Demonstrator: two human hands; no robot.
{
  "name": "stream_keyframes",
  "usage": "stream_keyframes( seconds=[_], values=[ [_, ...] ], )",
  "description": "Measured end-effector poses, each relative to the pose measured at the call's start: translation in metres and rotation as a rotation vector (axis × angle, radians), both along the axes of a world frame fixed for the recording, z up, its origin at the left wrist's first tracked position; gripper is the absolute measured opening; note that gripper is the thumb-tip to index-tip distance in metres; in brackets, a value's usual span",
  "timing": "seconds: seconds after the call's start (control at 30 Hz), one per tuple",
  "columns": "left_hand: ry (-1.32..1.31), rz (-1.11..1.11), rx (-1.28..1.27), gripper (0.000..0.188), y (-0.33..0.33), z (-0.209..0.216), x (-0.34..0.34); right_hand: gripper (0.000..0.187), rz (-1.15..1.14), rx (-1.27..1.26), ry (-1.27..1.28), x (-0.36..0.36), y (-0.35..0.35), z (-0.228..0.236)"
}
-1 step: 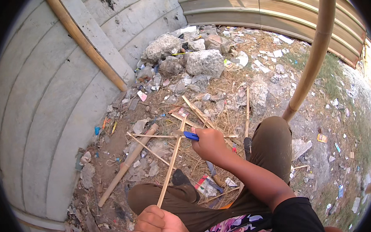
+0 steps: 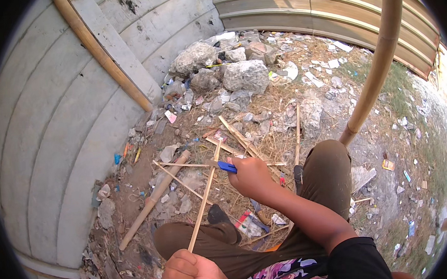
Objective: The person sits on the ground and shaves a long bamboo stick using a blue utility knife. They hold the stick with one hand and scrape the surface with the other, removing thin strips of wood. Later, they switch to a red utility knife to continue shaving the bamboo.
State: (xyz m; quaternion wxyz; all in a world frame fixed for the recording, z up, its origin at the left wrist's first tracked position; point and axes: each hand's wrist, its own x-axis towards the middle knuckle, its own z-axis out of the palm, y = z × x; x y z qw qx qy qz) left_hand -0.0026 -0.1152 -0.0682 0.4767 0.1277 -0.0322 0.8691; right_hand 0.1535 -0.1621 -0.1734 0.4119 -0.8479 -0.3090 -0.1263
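A thin, pale bamboo strip [image 2: 202, 210] slants up and away from my left hand [image 2: 180, 272], whose fingers wrap round its near end in a fist. My right hand [image 2: 251, 175] grips a blue utility knife [image 2: 227, 167]. Its blade meets the strip toward the far end. Past the knife, split bamboo pieces [image 2: 239, 134] lie on the dry grass, and thin strips [image 2: 181, 181] cross to the left. A thick round bamboo pole [image 2: 155, 199] rests on the ground left of the strip.
My bent knees [image 2: 328, 179] flank the work. An upright bamboo pole [image 2: 373, 87] rises on the right. Rubble chunks [image 2: 245, 77] are heaped by the grey concrete wall [image 2: 64, 123], with a ribbed metal fence [image 2: 277, 14] behind. Litter covers the ground. A tool with a brown handle [image 2: 263, 218] lies between my legs, partly hidden.
My right hand and the knife have shifted slightly left and toward me along the strip. My left hand keeps its hold in nearly the same place.
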Motion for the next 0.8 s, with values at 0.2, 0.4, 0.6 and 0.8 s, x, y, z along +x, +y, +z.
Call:
stream_keyframes(
  seconds=[0.2, 0.4, 0.6, 0.8],
  values=[
    [0.219, -0.417, 0.698, 0.017, 0.024, -0.006, -0.037, 0.021, -0.174, -0.181, 0.210, 0.035, -0.005, -0.016],
    [0.190, -0.562, 0.532, 0.058, -0.003, 0.016, -0.031, 0.030, 0.032, -0.274, 0.387, -0.015, 0.004, -0.002],
    [0.886, -0.105, 0.487, 0.054, 0.011, 0.006, -0.051, 0.034, -0.108, 0.255, 0.839, 0.028, 0.005, -0.037],
    [0.870, -0.304, 0.666, 0.051, 0.012, 0.013, -0.036, 0.030, 0.006, 0.075, -0.056, -0.013, -0.003, -0.004]
  ],
)
